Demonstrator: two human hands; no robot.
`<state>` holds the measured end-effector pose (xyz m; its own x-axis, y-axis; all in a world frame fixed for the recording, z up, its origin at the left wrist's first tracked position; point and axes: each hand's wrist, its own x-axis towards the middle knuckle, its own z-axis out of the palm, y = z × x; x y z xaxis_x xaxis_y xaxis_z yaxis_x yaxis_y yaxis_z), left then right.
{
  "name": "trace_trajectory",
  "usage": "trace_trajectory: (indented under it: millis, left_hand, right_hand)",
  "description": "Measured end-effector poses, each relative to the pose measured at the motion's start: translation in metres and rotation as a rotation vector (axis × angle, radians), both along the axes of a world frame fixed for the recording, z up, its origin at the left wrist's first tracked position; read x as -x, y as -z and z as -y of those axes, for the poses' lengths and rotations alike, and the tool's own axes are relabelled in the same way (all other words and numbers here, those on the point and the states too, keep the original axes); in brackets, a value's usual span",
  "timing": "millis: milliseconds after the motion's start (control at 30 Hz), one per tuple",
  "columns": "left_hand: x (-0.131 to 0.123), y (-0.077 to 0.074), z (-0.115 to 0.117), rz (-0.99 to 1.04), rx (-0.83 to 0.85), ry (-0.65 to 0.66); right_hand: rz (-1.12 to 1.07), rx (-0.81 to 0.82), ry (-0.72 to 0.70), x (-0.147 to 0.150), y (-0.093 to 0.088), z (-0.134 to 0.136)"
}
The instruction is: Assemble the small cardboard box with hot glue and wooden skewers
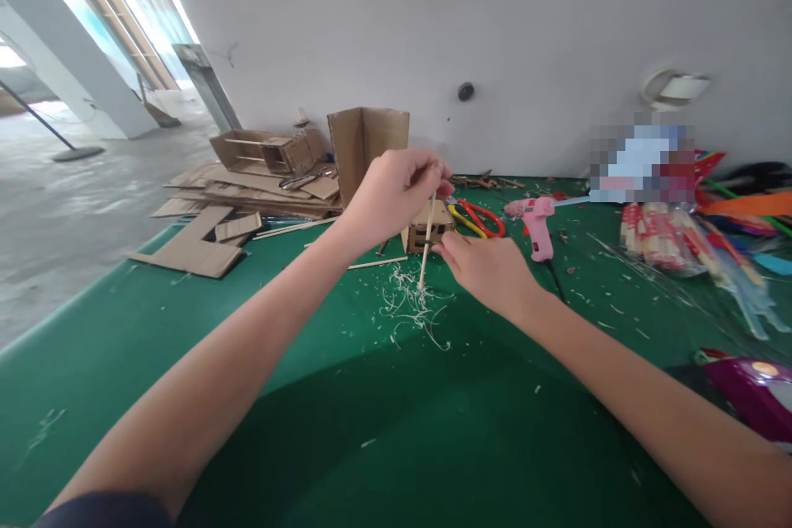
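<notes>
A thin wooden stick stands nearly upright, its lower end on the green table covering. My left hand pinches the stick at its top. My right hand is closed beside the middle of the stick, on a thin dark blade that crosses it; most of that tool is hidden by the fingers. Curled wood shavings lie around the stick's foot. Just behind, a small cardboard box with cut slots is partly covered by my hands. Red-and-yellow-handled scissors lie behind my right hand.
A pink glue gun with a black cord rests to the right. Bagged sticks and a purple object lie farther right. At the left are cardboard sheets, a cardboard frame and a folded cardboard panel. A wall stands behind.
</notes>
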<state>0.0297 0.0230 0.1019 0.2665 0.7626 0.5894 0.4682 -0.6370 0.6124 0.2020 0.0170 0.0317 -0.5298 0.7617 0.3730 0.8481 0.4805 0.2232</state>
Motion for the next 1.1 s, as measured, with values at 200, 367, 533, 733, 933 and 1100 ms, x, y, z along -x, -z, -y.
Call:
trace_trajectory:
  millis: [200,367,533,733,933,1100]
  left_hand:
    - [0.001,0.000,0.001,-0.005,-0.008,-0.042]
    - [0.000,-0.002,0.002,-0.006,-0.007,-0.021]
    - [-0.002,-0.001,0.001,-0.022,-0.018,-0.038]
    - [-0.002,0.000,0.002,-0.018,-0.014,-0.030]
    - [0.001,0.001,0.000,-0.002,-0.013,-0.030]
    - [0.000,-0.001,0.001,-0.019,-0.022,-0.061]
  right_hand:
    - [0.162,0.198,-0.099,0.002,0.018,0.009]
    - [0.044,0.019,-0.010,-0.001,0.004,0.003]
    - [0.032,0.015,0.026,0.000,0.003,0.002]
    - [0.047,0.019,-0.041,-0.002,0.011,0.004]
    - [0.101,0.090,-0.023,0.000,0.010,0.005]
    - [0.061,0.028,0.004,0.001,0.009,0.008]
